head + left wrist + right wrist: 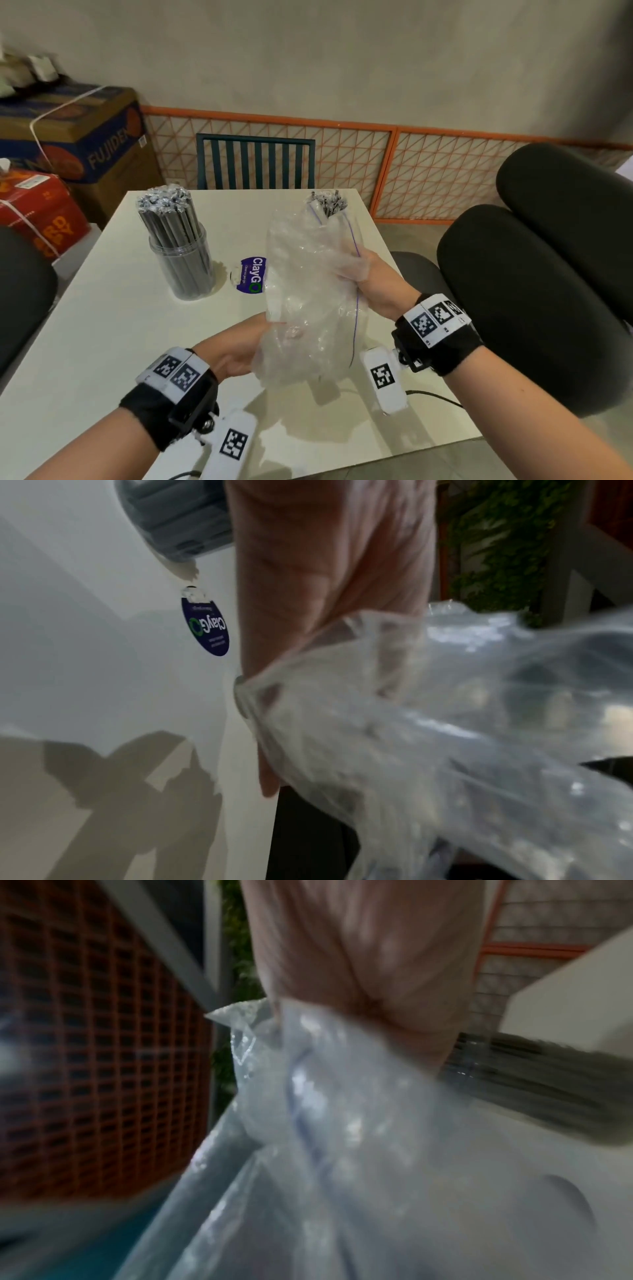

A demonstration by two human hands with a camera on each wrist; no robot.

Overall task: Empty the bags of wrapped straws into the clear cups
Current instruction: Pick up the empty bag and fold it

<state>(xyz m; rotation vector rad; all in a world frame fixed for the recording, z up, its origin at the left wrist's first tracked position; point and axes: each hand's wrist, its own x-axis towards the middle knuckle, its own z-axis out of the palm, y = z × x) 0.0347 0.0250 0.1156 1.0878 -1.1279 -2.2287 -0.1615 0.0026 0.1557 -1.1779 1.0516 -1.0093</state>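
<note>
Both hands hold a crumpled clear plastic bag (308, 301) with a thin purple seam up above the white table (102, 342); it looks empty. My left hand (239, 353) grips its lower end, my right hand (368, 274) its upper right side. The wrist views are blurred: the left hand (325, 588) pinches the bag (445, 737), and the right hand (359, 961) clutches the bag (342, 1137). A clear cup (181, 260) packed with grey wrapped straws stands at the left. More straw tops (329, 202) show behind the bag; what holds them is hidden.
A purple ClayGo sticker (251, 279) lies on the table between the cup and the bag. A teal chair (255, 161) stands at the far edge, black chair cushions (531, 291) at the right, cardboard boxes (68, 137) at the left. An orange grid fence (428, 171) runs behind.
</note>
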